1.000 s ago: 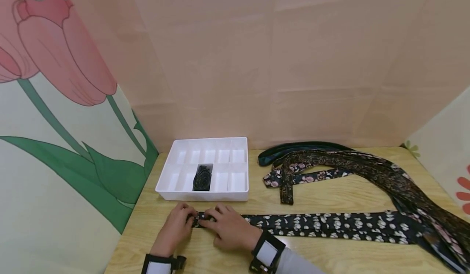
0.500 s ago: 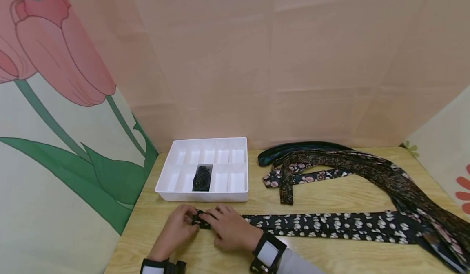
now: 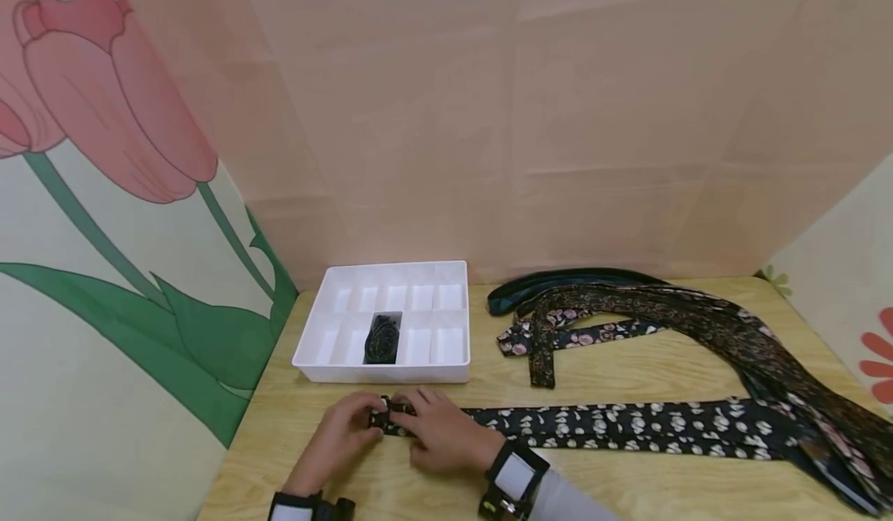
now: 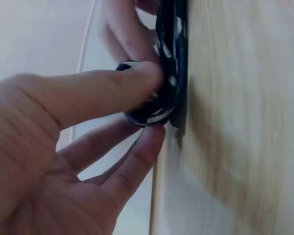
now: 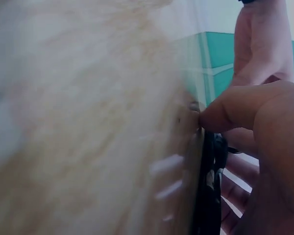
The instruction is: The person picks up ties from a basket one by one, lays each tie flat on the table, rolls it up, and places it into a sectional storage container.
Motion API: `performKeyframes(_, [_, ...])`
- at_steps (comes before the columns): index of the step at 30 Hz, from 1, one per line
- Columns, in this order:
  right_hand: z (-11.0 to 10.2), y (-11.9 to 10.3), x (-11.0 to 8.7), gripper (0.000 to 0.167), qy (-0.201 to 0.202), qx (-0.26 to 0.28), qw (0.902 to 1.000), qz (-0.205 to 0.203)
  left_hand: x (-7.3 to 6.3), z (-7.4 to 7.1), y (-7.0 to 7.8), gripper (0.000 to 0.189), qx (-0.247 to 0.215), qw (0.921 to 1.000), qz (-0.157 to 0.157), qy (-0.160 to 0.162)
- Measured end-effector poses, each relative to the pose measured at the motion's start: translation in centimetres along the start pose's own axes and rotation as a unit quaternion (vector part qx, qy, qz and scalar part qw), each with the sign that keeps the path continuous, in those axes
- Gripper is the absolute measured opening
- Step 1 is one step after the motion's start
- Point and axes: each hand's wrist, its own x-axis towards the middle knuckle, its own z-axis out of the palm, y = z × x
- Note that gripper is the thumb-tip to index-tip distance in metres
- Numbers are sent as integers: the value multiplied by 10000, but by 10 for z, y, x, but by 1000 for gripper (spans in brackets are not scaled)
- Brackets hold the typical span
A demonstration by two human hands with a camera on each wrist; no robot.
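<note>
A black necktie with a white floral print (image 3: pixel 628 428) lies stretched across the table, its left end curled into a small roll (image 4: pixel 157 113). My left hand (image 3: pixel 340 432) pinches that roll between thumb and fingers, as the left wrist view shows from close up. Just to the right, my right hand (image 3: pixel 446 437) grips the tie beside the roll, thumb on the near side and fingers on the far side. Part of the roll is hidden behind the fingers.
Behind the hands stands a white divided tray (image 3: pixel 380 374), with a dark rolled necktie (image 3: pixel 381 341) in one front compartment. Several loose neckties, one brown patterned (image 3: pixel 649 301), sprawl over the right side of the table (image 3: pixel 614 486). A beige backdrop (image 3: pixel 418 118) rises behind.
My left hand has shifted slightly right toward my right hand, turning the rolled end of the necktie along. The tray and the other neckties have stayed in place.
</note>
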Motion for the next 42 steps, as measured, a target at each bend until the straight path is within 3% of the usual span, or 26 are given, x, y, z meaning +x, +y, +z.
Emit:
performKeyframes(5, [-1, 3, 4, 35, 154, 778, 9960, 413, 5, 5, 0, 35, 695, 9939, 849, 145])
performKeyframes(7, [-2, 1, 7, 26, 322, 1185, 9897, 735, 7, 7, 2, 34, 1024, 9903, 940, 64])
performKeyframes(11, [-3, -3, 12, 30, 610, 1327, 9822, 1179, 10, 8, 9, 33, 1369, 9879, 713, -145])
performKeyframes(16, [-1, -7, 14, 32, 695, 1070, 9820, 1392, 10, 9, 11, 40, 1240, 9909, 427, -304])
performKeyframes(22, [0, -6, 14, 36, 692, 1023, 9813, 1475, 6, 4, 13, 34, 1132, 9908, 636, -373])
performKeyframes(24, [0, -7, 13, 36, 769, 827, 9829, 1453, 6, 3, 16, 35, 888, 9931, 650, -404])
performKeyframes(27, [2, -8, 12, 33, 914, 552, 9839, 1436, 8, 5, 16, 41, 131, 9980, 373, -500])
performKeyframes(30, [2, -8, 11, 33, 988, 544, 9829, 1455, 7, 9, 15, 44, -543, 9972, 72, -508])
performKeyframes(32, [3, -7, 9, 32, 1030, 607, 9816, 1491, 5, 10, 13, 42, -761, 9958, 76, -501])
performKeyframes(38, [0, -6, 7, 35, 1086, 455, 9820, 1477, 4, 13, 13, 33, -208, 9979, 530, -304])
performKeyframes(42, [-4, -5, 5, 45, 613, 690, 9845, 1491, 5, 15, 13, 31, 195, 9975, 616, -287])
